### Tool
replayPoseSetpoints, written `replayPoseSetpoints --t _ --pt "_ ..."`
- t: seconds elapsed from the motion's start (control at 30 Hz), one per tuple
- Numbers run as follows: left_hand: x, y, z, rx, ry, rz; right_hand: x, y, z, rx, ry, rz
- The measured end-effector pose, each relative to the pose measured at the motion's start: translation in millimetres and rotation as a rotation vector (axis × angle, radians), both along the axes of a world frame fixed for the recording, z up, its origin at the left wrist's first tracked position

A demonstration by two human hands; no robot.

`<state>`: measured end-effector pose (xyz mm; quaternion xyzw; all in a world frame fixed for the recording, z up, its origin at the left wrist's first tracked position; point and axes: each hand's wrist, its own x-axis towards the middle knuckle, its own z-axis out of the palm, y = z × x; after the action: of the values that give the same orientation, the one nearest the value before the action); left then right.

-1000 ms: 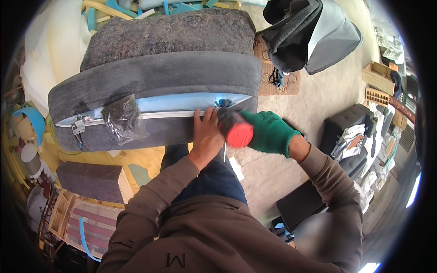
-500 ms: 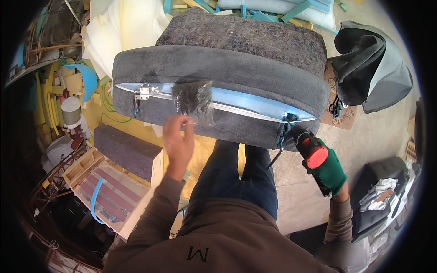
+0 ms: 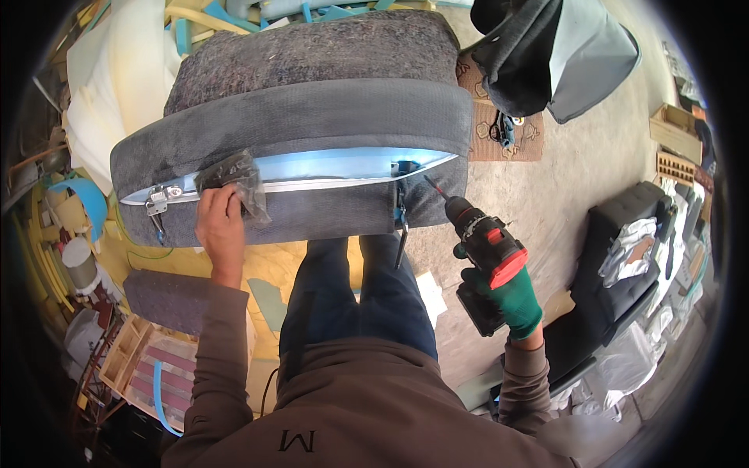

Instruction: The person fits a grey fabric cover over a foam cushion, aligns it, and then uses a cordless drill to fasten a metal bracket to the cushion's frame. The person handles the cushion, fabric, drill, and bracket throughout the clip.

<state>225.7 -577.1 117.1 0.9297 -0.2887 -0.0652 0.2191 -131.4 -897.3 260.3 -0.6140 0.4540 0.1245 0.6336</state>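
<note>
One bare left hand (image 3: 220, 228) touches the plastic bag (image 3: 232, 173) (whether pinching, I cannot tell) atop the grey cushion (image 3: 312, 123); the bag looks light, slippery, best taken by an edge. Beside the cushion, the gloved right hand (image 3: 512, 303) wraps the handle of a probably heavy drill (image 3: 485, 238).

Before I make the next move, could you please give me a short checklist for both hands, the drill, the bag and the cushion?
1. Drill held in right hand: ok, gripped.
2. Both hands gloved: not ok; the right wears a green glove, the left hand is bare.
3. Left hand at the plastic bag: ok, fingertips at its lower edge.
4. Bag's contents: cannot tell, too dark.
5. Cushion open: ok, light blue shows along the slit.
6. Drill bit clear of the cushion: cannot tell, its tip overlaps it in view.
</note>
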Motion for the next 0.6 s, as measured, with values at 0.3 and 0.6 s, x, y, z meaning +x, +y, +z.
replayPoseSetpoints --t 0.3,0.6 --pt "5 -1 4 0.144 -0.041 -0.162 -26 29 -8 0.061 0.027 -0.091" --pt "5 12 6 -0.085 0.234 -0.022 -27 31 -15 -0.114 -0.117 0.099"
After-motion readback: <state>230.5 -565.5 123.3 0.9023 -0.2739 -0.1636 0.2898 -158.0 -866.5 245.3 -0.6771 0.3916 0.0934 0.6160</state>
